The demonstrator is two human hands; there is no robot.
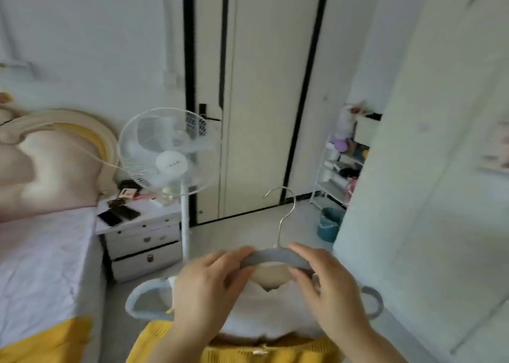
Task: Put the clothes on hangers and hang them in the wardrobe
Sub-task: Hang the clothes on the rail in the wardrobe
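A grey hanger [271, 256] with a metal hook pointing up sits low in the middle of the view. Its rounded ends stick out at left and right. A white garment [271, 311] hangs on it, with a yellow knitted piece [248, 347] below. My left hand [205, 288] grips the hanger's left shoulder and the garment's neckline. On the right shoulder my right hand [327, 285] does the same. The tall pale panel on the right may be the wardrobe [429, 142]; I cannot tell.
A white standing fan [168, 153] stands ahead on the left beside a white bedside cabinet [143, 238] with phones on it. A bed [35, 252] lies at left. A cream door [256, 95] is behind. A shelf rack [340, 167] and a teal bin [329, 223] stand to the right.
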